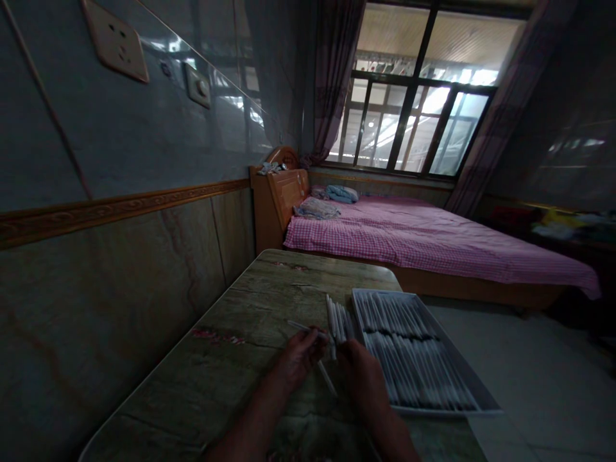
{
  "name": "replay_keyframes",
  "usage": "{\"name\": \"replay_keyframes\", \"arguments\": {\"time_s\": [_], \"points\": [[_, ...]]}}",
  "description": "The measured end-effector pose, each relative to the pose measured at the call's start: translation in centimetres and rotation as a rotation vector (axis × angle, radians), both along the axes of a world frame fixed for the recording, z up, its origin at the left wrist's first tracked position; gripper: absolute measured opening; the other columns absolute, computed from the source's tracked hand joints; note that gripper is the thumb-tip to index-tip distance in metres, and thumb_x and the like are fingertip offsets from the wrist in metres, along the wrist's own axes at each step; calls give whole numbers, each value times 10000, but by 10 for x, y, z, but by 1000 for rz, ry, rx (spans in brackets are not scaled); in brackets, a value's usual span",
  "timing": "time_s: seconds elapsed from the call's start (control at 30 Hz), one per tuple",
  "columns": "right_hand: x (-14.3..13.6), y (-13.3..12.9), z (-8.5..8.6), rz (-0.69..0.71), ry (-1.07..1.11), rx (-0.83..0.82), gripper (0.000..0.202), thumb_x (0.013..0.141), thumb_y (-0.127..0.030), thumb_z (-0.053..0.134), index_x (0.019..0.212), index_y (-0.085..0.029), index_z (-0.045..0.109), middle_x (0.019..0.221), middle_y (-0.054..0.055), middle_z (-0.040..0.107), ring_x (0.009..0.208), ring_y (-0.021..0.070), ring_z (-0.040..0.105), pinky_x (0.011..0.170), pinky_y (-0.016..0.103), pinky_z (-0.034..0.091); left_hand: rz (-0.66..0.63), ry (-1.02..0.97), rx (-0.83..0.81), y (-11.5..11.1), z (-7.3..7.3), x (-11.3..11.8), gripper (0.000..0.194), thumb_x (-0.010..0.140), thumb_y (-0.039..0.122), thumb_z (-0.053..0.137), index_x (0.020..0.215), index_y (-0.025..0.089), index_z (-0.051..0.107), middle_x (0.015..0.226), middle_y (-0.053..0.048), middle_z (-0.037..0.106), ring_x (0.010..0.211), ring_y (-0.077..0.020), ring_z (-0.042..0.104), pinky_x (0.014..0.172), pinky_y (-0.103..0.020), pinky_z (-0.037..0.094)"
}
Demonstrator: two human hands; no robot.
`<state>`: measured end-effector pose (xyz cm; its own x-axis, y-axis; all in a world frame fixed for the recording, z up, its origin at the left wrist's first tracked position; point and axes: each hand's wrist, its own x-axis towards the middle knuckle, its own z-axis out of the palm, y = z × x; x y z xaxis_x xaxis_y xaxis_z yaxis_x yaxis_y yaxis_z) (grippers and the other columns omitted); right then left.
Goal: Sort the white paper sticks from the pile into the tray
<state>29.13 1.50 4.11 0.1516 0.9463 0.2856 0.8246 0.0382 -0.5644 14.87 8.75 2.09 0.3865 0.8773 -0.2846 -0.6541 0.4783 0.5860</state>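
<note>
My left hand point(302, 354) is closed in a pinch around a thin white stick point(299, 326), which pokes out past the fingertips to the upper left. Just to its right, my right hand point(362, 371) has its fingers curled in at the near end of a small row of white sticks point(339, 317) on the table; what they grip, if anything, is hidden. Below and between the hands another white stick point(328, 378) slants down. Beside my right hand lies a shallow white tray point(455, 346) filled with similar thin sticks in two rows. Details are blurred.
The marble-patterned table point(231, 378) has rounded corners and runs along a tiled wall point(192, 276) on the left. Beyond its far edge stands a bed point(385, 224) with a pink checked cover. The tray's right side reaches past the table's right edge, above the floor point(520, 359).
</note>
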Motion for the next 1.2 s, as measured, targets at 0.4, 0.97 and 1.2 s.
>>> {"name": "replay_keyframes", "arguments": {"time_s": [0.4, 0.97, 1.2], "points": [[-11, 8, -3, -99, 681, 116, 210, 734, -380, 581, 786, -195, 663, 751, 50, 709, 715, 207, 656, 638, 270, 487, -75, 19, 64, -5, -4, 6, 296, 561, 211, 890, 766, 138, 688, 767, -40, 752, 695, -145, 700, 632, -216, 546], [-4, 5, -23, -15, 481, 340, 159, 816, -341, 582, 798, -217, 680, 773, 30, 690, 724, 171, 654, 666, 246, 499, -85, 78, 92, -10, 1, 8, 391, 487, 278, 918, 768, 145, 681, 777, -34, 748, 711, -153, 690, 654, -239, 533], [-1, 1, -19, 55, 422, 312, 234, 855, -391, 547, 762, -215, 670, 764, 40, 678, 731, 172, 643, 681, 255, 497, -59, 148, 120, -10, -3, 12, 478, 417, 342, 930, 761, 152, 657, 723, -21, 732, 649, -165, 677, 600, -257, 516]]}}
